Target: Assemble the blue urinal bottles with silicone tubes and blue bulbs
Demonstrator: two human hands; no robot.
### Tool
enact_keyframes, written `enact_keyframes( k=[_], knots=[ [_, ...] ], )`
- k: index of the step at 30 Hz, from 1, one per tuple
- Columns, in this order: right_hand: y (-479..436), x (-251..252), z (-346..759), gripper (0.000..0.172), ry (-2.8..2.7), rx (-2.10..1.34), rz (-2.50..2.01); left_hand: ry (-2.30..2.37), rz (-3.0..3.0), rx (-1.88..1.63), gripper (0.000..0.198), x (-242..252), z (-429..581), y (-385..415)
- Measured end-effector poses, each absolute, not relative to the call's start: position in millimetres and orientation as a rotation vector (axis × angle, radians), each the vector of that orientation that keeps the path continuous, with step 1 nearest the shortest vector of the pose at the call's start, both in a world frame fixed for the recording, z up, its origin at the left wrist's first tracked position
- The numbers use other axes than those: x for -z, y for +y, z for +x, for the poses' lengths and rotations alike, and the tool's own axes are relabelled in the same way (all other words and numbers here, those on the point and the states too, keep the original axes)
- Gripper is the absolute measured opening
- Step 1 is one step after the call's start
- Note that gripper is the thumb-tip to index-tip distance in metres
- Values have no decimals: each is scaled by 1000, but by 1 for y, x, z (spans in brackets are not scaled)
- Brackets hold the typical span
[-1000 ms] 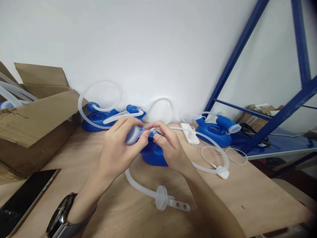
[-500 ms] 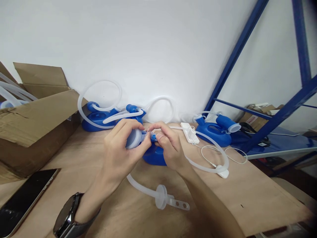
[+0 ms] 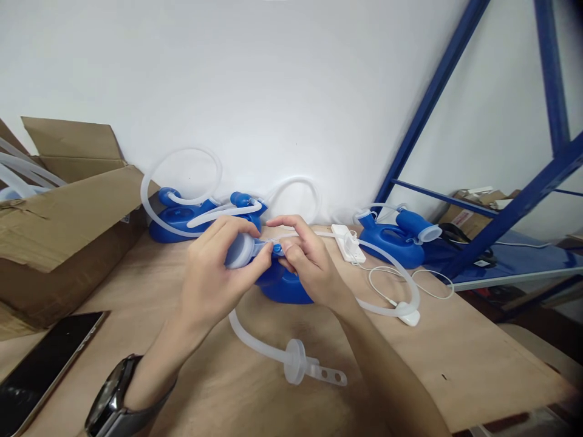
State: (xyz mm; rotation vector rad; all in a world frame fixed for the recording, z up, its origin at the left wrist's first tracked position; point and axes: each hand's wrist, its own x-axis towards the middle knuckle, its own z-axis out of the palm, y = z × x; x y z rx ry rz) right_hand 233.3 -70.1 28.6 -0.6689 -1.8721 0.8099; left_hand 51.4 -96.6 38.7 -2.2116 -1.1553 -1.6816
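My left hand (image 3: 214,273) grips a frosted white plastic cup (image 3: 240,250) with a blue fitting (image 3: 276,247) at its narrow end. My right hand (image 3: 306,261) pinches that fitting between thumb and fingers, so the two hands nearly meet. Just below them lies a blue plastic bottle (image 3: 285,286), partly hidden by my hands and not clearly touched by them. Nearer me on the wooden table (image 3: 455,364), a translucent tube (image 3: 255,343) ends in a round flange and a perforated tab (image 3: 325,373). One end of that tube passes out of sight behind my left hand.
Two more blue bottles with looped tubing (image 3: 182,221) (image 3: 392,243) stand at the back. A white plate (image 3: 347,243) and white cable (image 3: 401,285) lie right. A cardboard box (image 3: 68,224) and phone (image 3: 43,370) sit left; a blue metal rack (image 3: 514,206) stands right.
The frosted cup has shifted slightly left and tilted, and my right fingers have lifted and spread a little around the blue fitting. The objects on the table have not moved.
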Motion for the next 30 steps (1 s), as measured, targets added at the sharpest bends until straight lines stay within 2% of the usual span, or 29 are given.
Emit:
enact_keyframes(
  k=[5, 10, 15, 18, 22, 25, 27, 30],
  knots=[
    [-70, -40, 243, 40, -1958, -606, -760, -1400, -2173, 1744, 14, -49, 31, -92],
    [-68, -54, 276, 49, -2203, -437, -885, -1831, -2032, 2056, 40, -56, -4, -79],
    [-63, -40, 297, 54, -2743, -621, -892, -2099, -2075, 2310, 41, -61, -26, -68],
    [-51, -15, 283, 65, -2912, -712, -967, -2158, -2008, 2304, 38, -63, -27, -66],
    [-33, 15, 248, 75, -3133, -997, -1140, -2200, -1897, 2246, 47, -63, -23, -64],
    [-29, 30, 224, 82, -3251, -1120, -1100, -2198, -1944, 2227, 52, -62, -22, -63],
    [-30, 39, 211, 78, -3297, -1142, -1021, -2175, -1956, 2240, 53, -62, -23, -63],
    [-34, 49, 198, 53, -3312, -998, -809, -2178, -1982, 2244, 54, -61, -23, -63]
  ],
)
